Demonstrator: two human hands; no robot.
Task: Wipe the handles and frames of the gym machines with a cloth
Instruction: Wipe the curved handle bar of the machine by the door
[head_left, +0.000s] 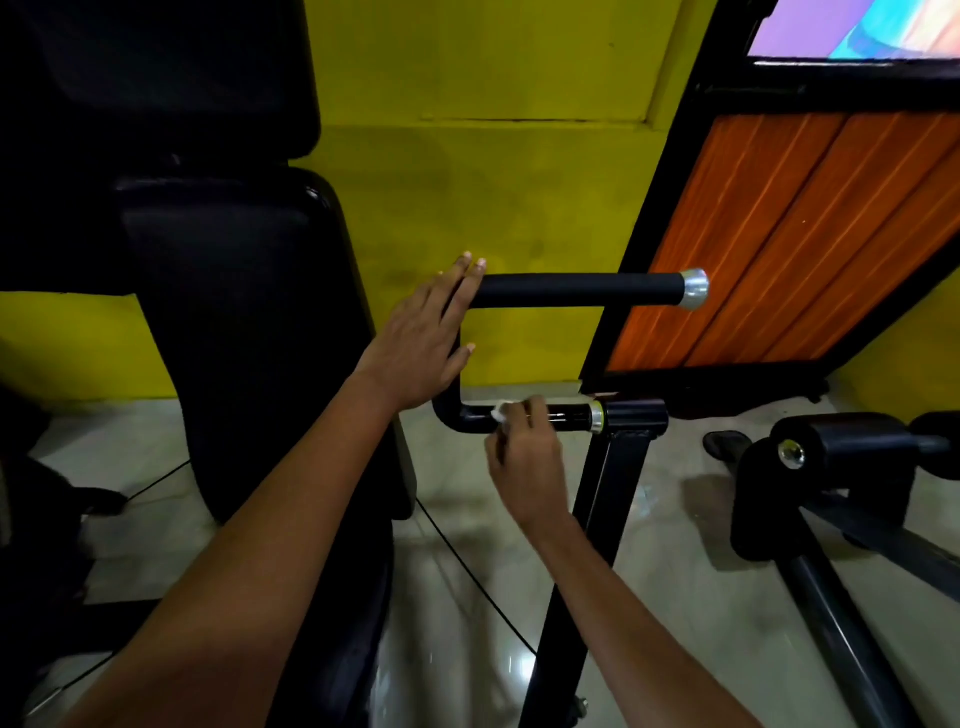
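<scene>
Pinching a small white cloth in your right hand, you had it pressed against the lower bar of the U-shaped black handle, just left of that bar's silver collar. Your fingers there were curled around the cloth, with only a crumpled white corner showing past them.

Your left hand lay flat on the bend of the same handle, fingers straight and spread, gripping nothing; the fingertips reached the inner end of the upper grip. That padded upper grip ran out to the right and ended in a silver cap. The lower bar met a black pivot block, from which a black frame post sloped down to the floor.

To the left of your left arm stood the black back pad of the machine, tall and upright. Behind the handle was a yellow wall, and to the right leaned an orange wood-look panel in a black frame. At the right edge of the pale tiled floor sat another machine's black roller pad. A thin dark cable ran across the floor beneath your arms.
</scene>
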